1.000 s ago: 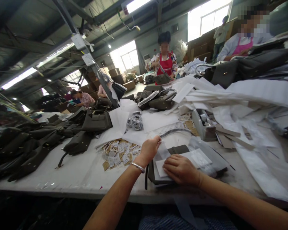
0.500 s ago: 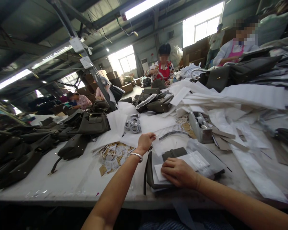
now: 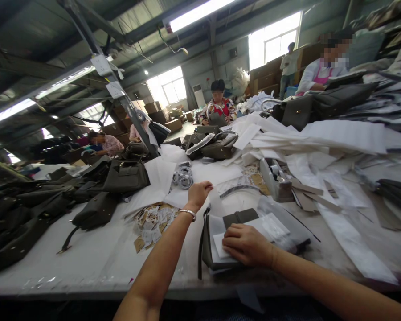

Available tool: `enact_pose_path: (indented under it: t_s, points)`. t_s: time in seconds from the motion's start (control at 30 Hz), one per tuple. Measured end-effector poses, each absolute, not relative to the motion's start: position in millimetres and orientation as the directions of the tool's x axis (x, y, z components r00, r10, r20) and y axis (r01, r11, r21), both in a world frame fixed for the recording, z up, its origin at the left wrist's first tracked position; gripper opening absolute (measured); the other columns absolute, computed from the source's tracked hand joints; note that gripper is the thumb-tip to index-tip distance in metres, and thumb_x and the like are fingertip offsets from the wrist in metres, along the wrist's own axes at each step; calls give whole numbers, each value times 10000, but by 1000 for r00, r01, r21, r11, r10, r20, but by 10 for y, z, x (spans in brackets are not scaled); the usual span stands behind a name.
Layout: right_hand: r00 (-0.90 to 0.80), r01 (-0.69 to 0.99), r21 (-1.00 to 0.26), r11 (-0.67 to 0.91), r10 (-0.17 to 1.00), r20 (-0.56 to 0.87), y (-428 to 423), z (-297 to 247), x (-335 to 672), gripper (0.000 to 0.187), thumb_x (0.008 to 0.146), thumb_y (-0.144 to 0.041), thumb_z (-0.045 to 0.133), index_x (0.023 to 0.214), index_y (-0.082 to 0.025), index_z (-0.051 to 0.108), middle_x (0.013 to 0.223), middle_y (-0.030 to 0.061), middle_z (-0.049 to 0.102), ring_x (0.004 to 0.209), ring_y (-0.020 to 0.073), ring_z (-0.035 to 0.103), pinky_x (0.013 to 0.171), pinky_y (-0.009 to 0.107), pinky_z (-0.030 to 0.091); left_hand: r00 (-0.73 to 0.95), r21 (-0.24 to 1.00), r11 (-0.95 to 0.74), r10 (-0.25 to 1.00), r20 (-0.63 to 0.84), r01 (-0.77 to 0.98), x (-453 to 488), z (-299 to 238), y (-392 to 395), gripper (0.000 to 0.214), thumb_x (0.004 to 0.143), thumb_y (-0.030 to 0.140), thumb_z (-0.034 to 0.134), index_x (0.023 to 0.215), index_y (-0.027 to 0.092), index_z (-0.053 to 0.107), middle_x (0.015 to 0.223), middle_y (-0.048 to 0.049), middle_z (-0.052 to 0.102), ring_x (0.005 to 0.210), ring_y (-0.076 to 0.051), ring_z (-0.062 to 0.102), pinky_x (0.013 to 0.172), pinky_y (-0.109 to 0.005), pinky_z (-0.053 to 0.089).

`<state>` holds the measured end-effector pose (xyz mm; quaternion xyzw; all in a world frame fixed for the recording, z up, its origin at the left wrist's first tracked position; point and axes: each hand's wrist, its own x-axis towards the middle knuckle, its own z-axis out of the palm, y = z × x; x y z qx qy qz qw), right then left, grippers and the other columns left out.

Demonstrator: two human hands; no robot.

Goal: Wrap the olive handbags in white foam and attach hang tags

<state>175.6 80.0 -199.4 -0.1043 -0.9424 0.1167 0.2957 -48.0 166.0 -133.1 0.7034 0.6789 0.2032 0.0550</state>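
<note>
A dark olive handbag (image 3: 207, 243) lies on its side near the table's front edge, a strap hanging at its left. White sheets (image 3: 218, 245) and a clear plastic packet (image 3: 272, 224) rest on it, with translucent film (image 3: 292, 223) at its right. My right hand (image 3: 245, 243) lies over the white sheet, fingers together and pressing down; its thumb is hidden. Raised beyond the bag, my left hand (image 3: 199, 195) is closed in a pinch. A thin translucent white sheet (image 3: 216, 200) hangs at its fingertips. A curved, wrapped handle (image 3: 239, 191) lies just past it.
A tape dispenser (image 3: 276, 183) stands beyond the bag, beside cardboard strips (image 3: 304, 196). Paper tags with strings (image 3: 153, 225) lie left of my left arm. Coiled cords (image 3: 183, 177), piled handbags (image 3: 127, 176) and stacked white sheets (image 3: 347, 136) surround the area. Co-workers (image 3: 218, 107) work across the table.
The view has shifted slightly. My left hand keeps its pinch near the translucent sheet, and my right hand stays on the white sheet. A co-worker across the table has lowered their hands with a bag.
</note>
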Motion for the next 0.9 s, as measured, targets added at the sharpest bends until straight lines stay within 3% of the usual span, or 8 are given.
enact_pose_path:
  t_s: [0.23, 0.63, 0.77, 0.9]
  points:
    - [-793, 125, -282, 951, 267, 548, 795, -1978, 1752, 215, 987, -289, 485, 933, -199, 672, 885, 58, 667, 786, 184, 568, 722, 322, 445, -1, 429, -95, 976, 217, 898, -545, -1380, 1682, 228, 938, 364, 623, 1003, 149, 661, 986, -44, 687, 908, -184, 664, 857, -414, 553]
    - [-780, 128, -286, 950, 274, 563, 799, -1993, 1749, 201, 976, -312, 510, 931, -201, 672, 872, 59, 664, 783, 183, 570, 722, 314, 455, 14, 586, -180, 961, 276, 790, -580, -1449, 1673, 215, 928, 311, 645, 1056, 138, 648, 988, -44, 696, 895, -180, 682, 827, -394, 576]
    - [-775, 134, -227, 965, 245, 582, 816, -2017, 1739, 211, 966, -341, 520, 904, -200, 666, 864, 52, 675, 753, 175, 575, 684, 307, 452, 9, 599, -200, 952, 306, 776, -604, -1424, 1649, 288, 829, 177, 716, 1111, 179, 653, 957, -28, 738, 862, -167, 706, 849, -351, 569]
    - [-766, 152, -179, 972, 231, 600, 841, -2064, 1722, 208, 952, -376, 553, 878, -213, 658, 880, 29, 694, 743, 162, 588, 659, 299, 449, 44, 571, -234, 944, 326, 787, -625, -1393, 1641, 284, 742, 143, 723, 1003, 250, 698, 859, 12, 758, 831, -183, 720, 830, -318, 560]
